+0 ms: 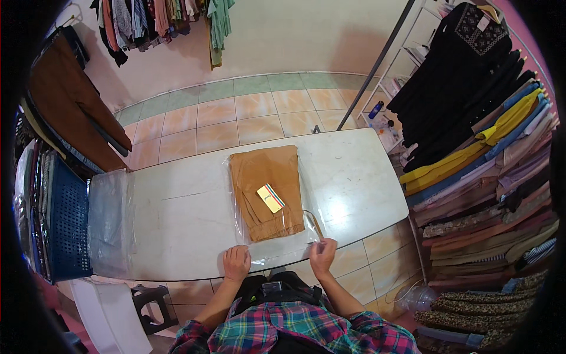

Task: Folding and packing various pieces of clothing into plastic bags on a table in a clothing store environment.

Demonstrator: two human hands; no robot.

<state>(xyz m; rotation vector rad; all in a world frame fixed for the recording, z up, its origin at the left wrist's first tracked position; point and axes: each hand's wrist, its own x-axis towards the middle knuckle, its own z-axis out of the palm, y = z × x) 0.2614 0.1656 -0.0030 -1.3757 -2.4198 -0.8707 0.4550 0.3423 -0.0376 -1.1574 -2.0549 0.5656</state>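
Note:
Folded tan-brown trousers (265,171) lie inside a clear plastic bag (259,258) on the white table (171,218). Their gathered elastic waistband faces me. On the trousers sits a yellow card tag (270,199) with coloured stripes. A thin brown strip (314,223) curves out from the trousers' right side toward my right hand. My left hand (237,263) is closed on the bag's near left corner at the table edge. The near right corner is pinched by my right hand (322,257), its fingertips pressed together.
Flat clear plastic bags (109,221) lie at the table's left end, beside a blue basket (69,221) of packed garments. Clothes racks flank both sides, with a black garment (454,76) at the right. A white chair (112,318) and dark stool (154,308) stand near left.

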